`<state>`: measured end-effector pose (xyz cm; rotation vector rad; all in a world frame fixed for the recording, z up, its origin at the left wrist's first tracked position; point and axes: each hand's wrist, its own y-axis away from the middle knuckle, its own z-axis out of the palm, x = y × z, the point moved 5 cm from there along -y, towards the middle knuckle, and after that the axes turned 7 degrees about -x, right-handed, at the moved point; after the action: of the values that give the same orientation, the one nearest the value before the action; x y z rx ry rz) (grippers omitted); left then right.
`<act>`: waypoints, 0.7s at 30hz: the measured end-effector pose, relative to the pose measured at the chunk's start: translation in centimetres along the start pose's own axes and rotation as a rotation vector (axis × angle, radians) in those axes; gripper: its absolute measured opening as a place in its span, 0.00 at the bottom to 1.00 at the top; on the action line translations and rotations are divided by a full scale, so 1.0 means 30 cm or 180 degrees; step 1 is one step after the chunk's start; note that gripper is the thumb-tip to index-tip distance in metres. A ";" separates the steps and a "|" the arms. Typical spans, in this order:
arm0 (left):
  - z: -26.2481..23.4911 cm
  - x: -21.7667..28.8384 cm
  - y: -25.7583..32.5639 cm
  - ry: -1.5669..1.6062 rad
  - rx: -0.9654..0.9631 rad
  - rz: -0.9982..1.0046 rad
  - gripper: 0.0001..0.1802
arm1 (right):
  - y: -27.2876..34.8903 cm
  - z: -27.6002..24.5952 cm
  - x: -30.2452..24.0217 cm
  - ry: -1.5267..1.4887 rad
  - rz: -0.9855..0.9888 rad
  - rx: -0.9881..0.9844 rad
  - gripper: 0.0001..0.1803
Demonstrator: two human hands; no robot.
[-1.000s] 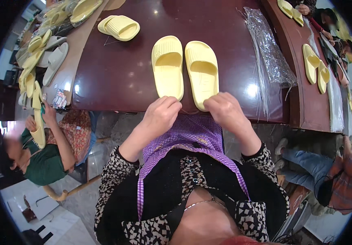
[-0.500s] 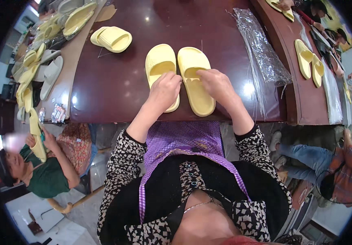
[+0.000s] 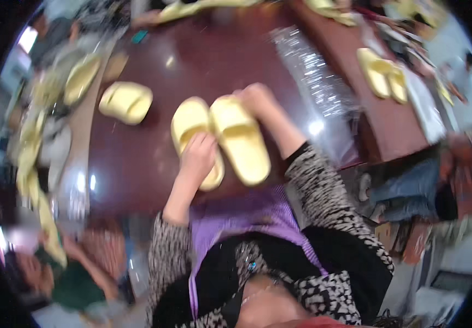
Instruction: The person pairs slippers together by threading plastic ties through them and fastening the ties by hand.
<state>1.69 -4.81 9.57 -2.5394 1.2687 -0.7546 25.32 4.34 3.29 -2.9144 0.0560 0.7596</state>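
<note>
Head view shows a dark red table [image 3: 137,164] bearing clear plastic wrapping [image 3: 315,71] and, near its close edge, two yellow slippers [image 3: 245,153] side by side, toes pointing away. The left hand [image 3: 199,154], fingers bent, lies over one slipper's opening; the right hand [image 3: 255,100], bunched narrow, is at the other's toe. Blur hides whether either grips. Handling this pair seems the step underway; shifting either would call for a firm hold.

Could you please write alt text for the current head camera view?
A person's left hand is over the left yellow slipper and the right hand is at the toe of the right slipper, both on a glossy dark red table. More yellow slippers lie to the left, clear plastic to the right. The picture is blurred.
</note>
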 end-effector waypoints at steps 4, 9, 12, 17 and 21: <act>-0.027 -0.024 0.073 -0.0031 0.0001 -0.0037 0.05 | 0.047 0.033 -0.151 -0.0376 0.0222 0.0156 0.10; -0.062 -0.005 0.104 0.0233 -0.0143 -0.0084 0.04 | 0.167 -0.008 -0.210 -0.0918 0.0209 0.0635 0.09; -0.032 -0.037 0.078 0.0263 -0.0203 -0.0016 0.04 | 0.161 -0.028 -0.203 -0.0619 0.0146 0.0747 0.09; -0.027 -0.046 0.066 0.0286 -0.0148 -0.0075 0.05 | 0.145 -0.036 -0.200 -0.0430 0.0123 0.0772 0.09; -0.021 -0.041 0.054 0.0317 -0.0172 -0.0107 0.04 | 0.134 -0.046 -0.195 -0.0444 0.0110 0.0799 0.09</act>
<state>-0.36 -4.80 9.03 -2.6014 1.2963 -0.8757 20.60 0.19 6.88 -2.6242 0.1749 0.8891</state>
